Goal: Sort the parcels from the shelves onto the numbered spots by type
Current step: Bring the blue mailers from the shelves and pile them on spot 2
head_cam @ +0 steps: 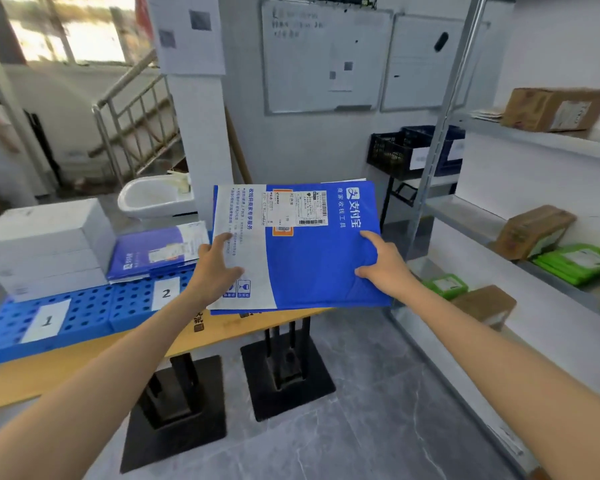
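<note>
Left grip (216, 271), right grip (383, 268) on mailer (312, 268)

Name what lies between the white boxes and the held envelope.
A pile of blue envelopes, behind label 2, left of the held envelope; head view.

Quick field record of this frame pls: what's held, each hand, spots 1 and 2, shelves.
held: blue-and-white mailer, above the table's right end
left hand: grips the mailer's white side
right hand: grips its blue side
spot 1: white boxes stacked behind label 1
spot 2: mailer pile behind label 2
shelves: brown boxes, green parcels
</note>
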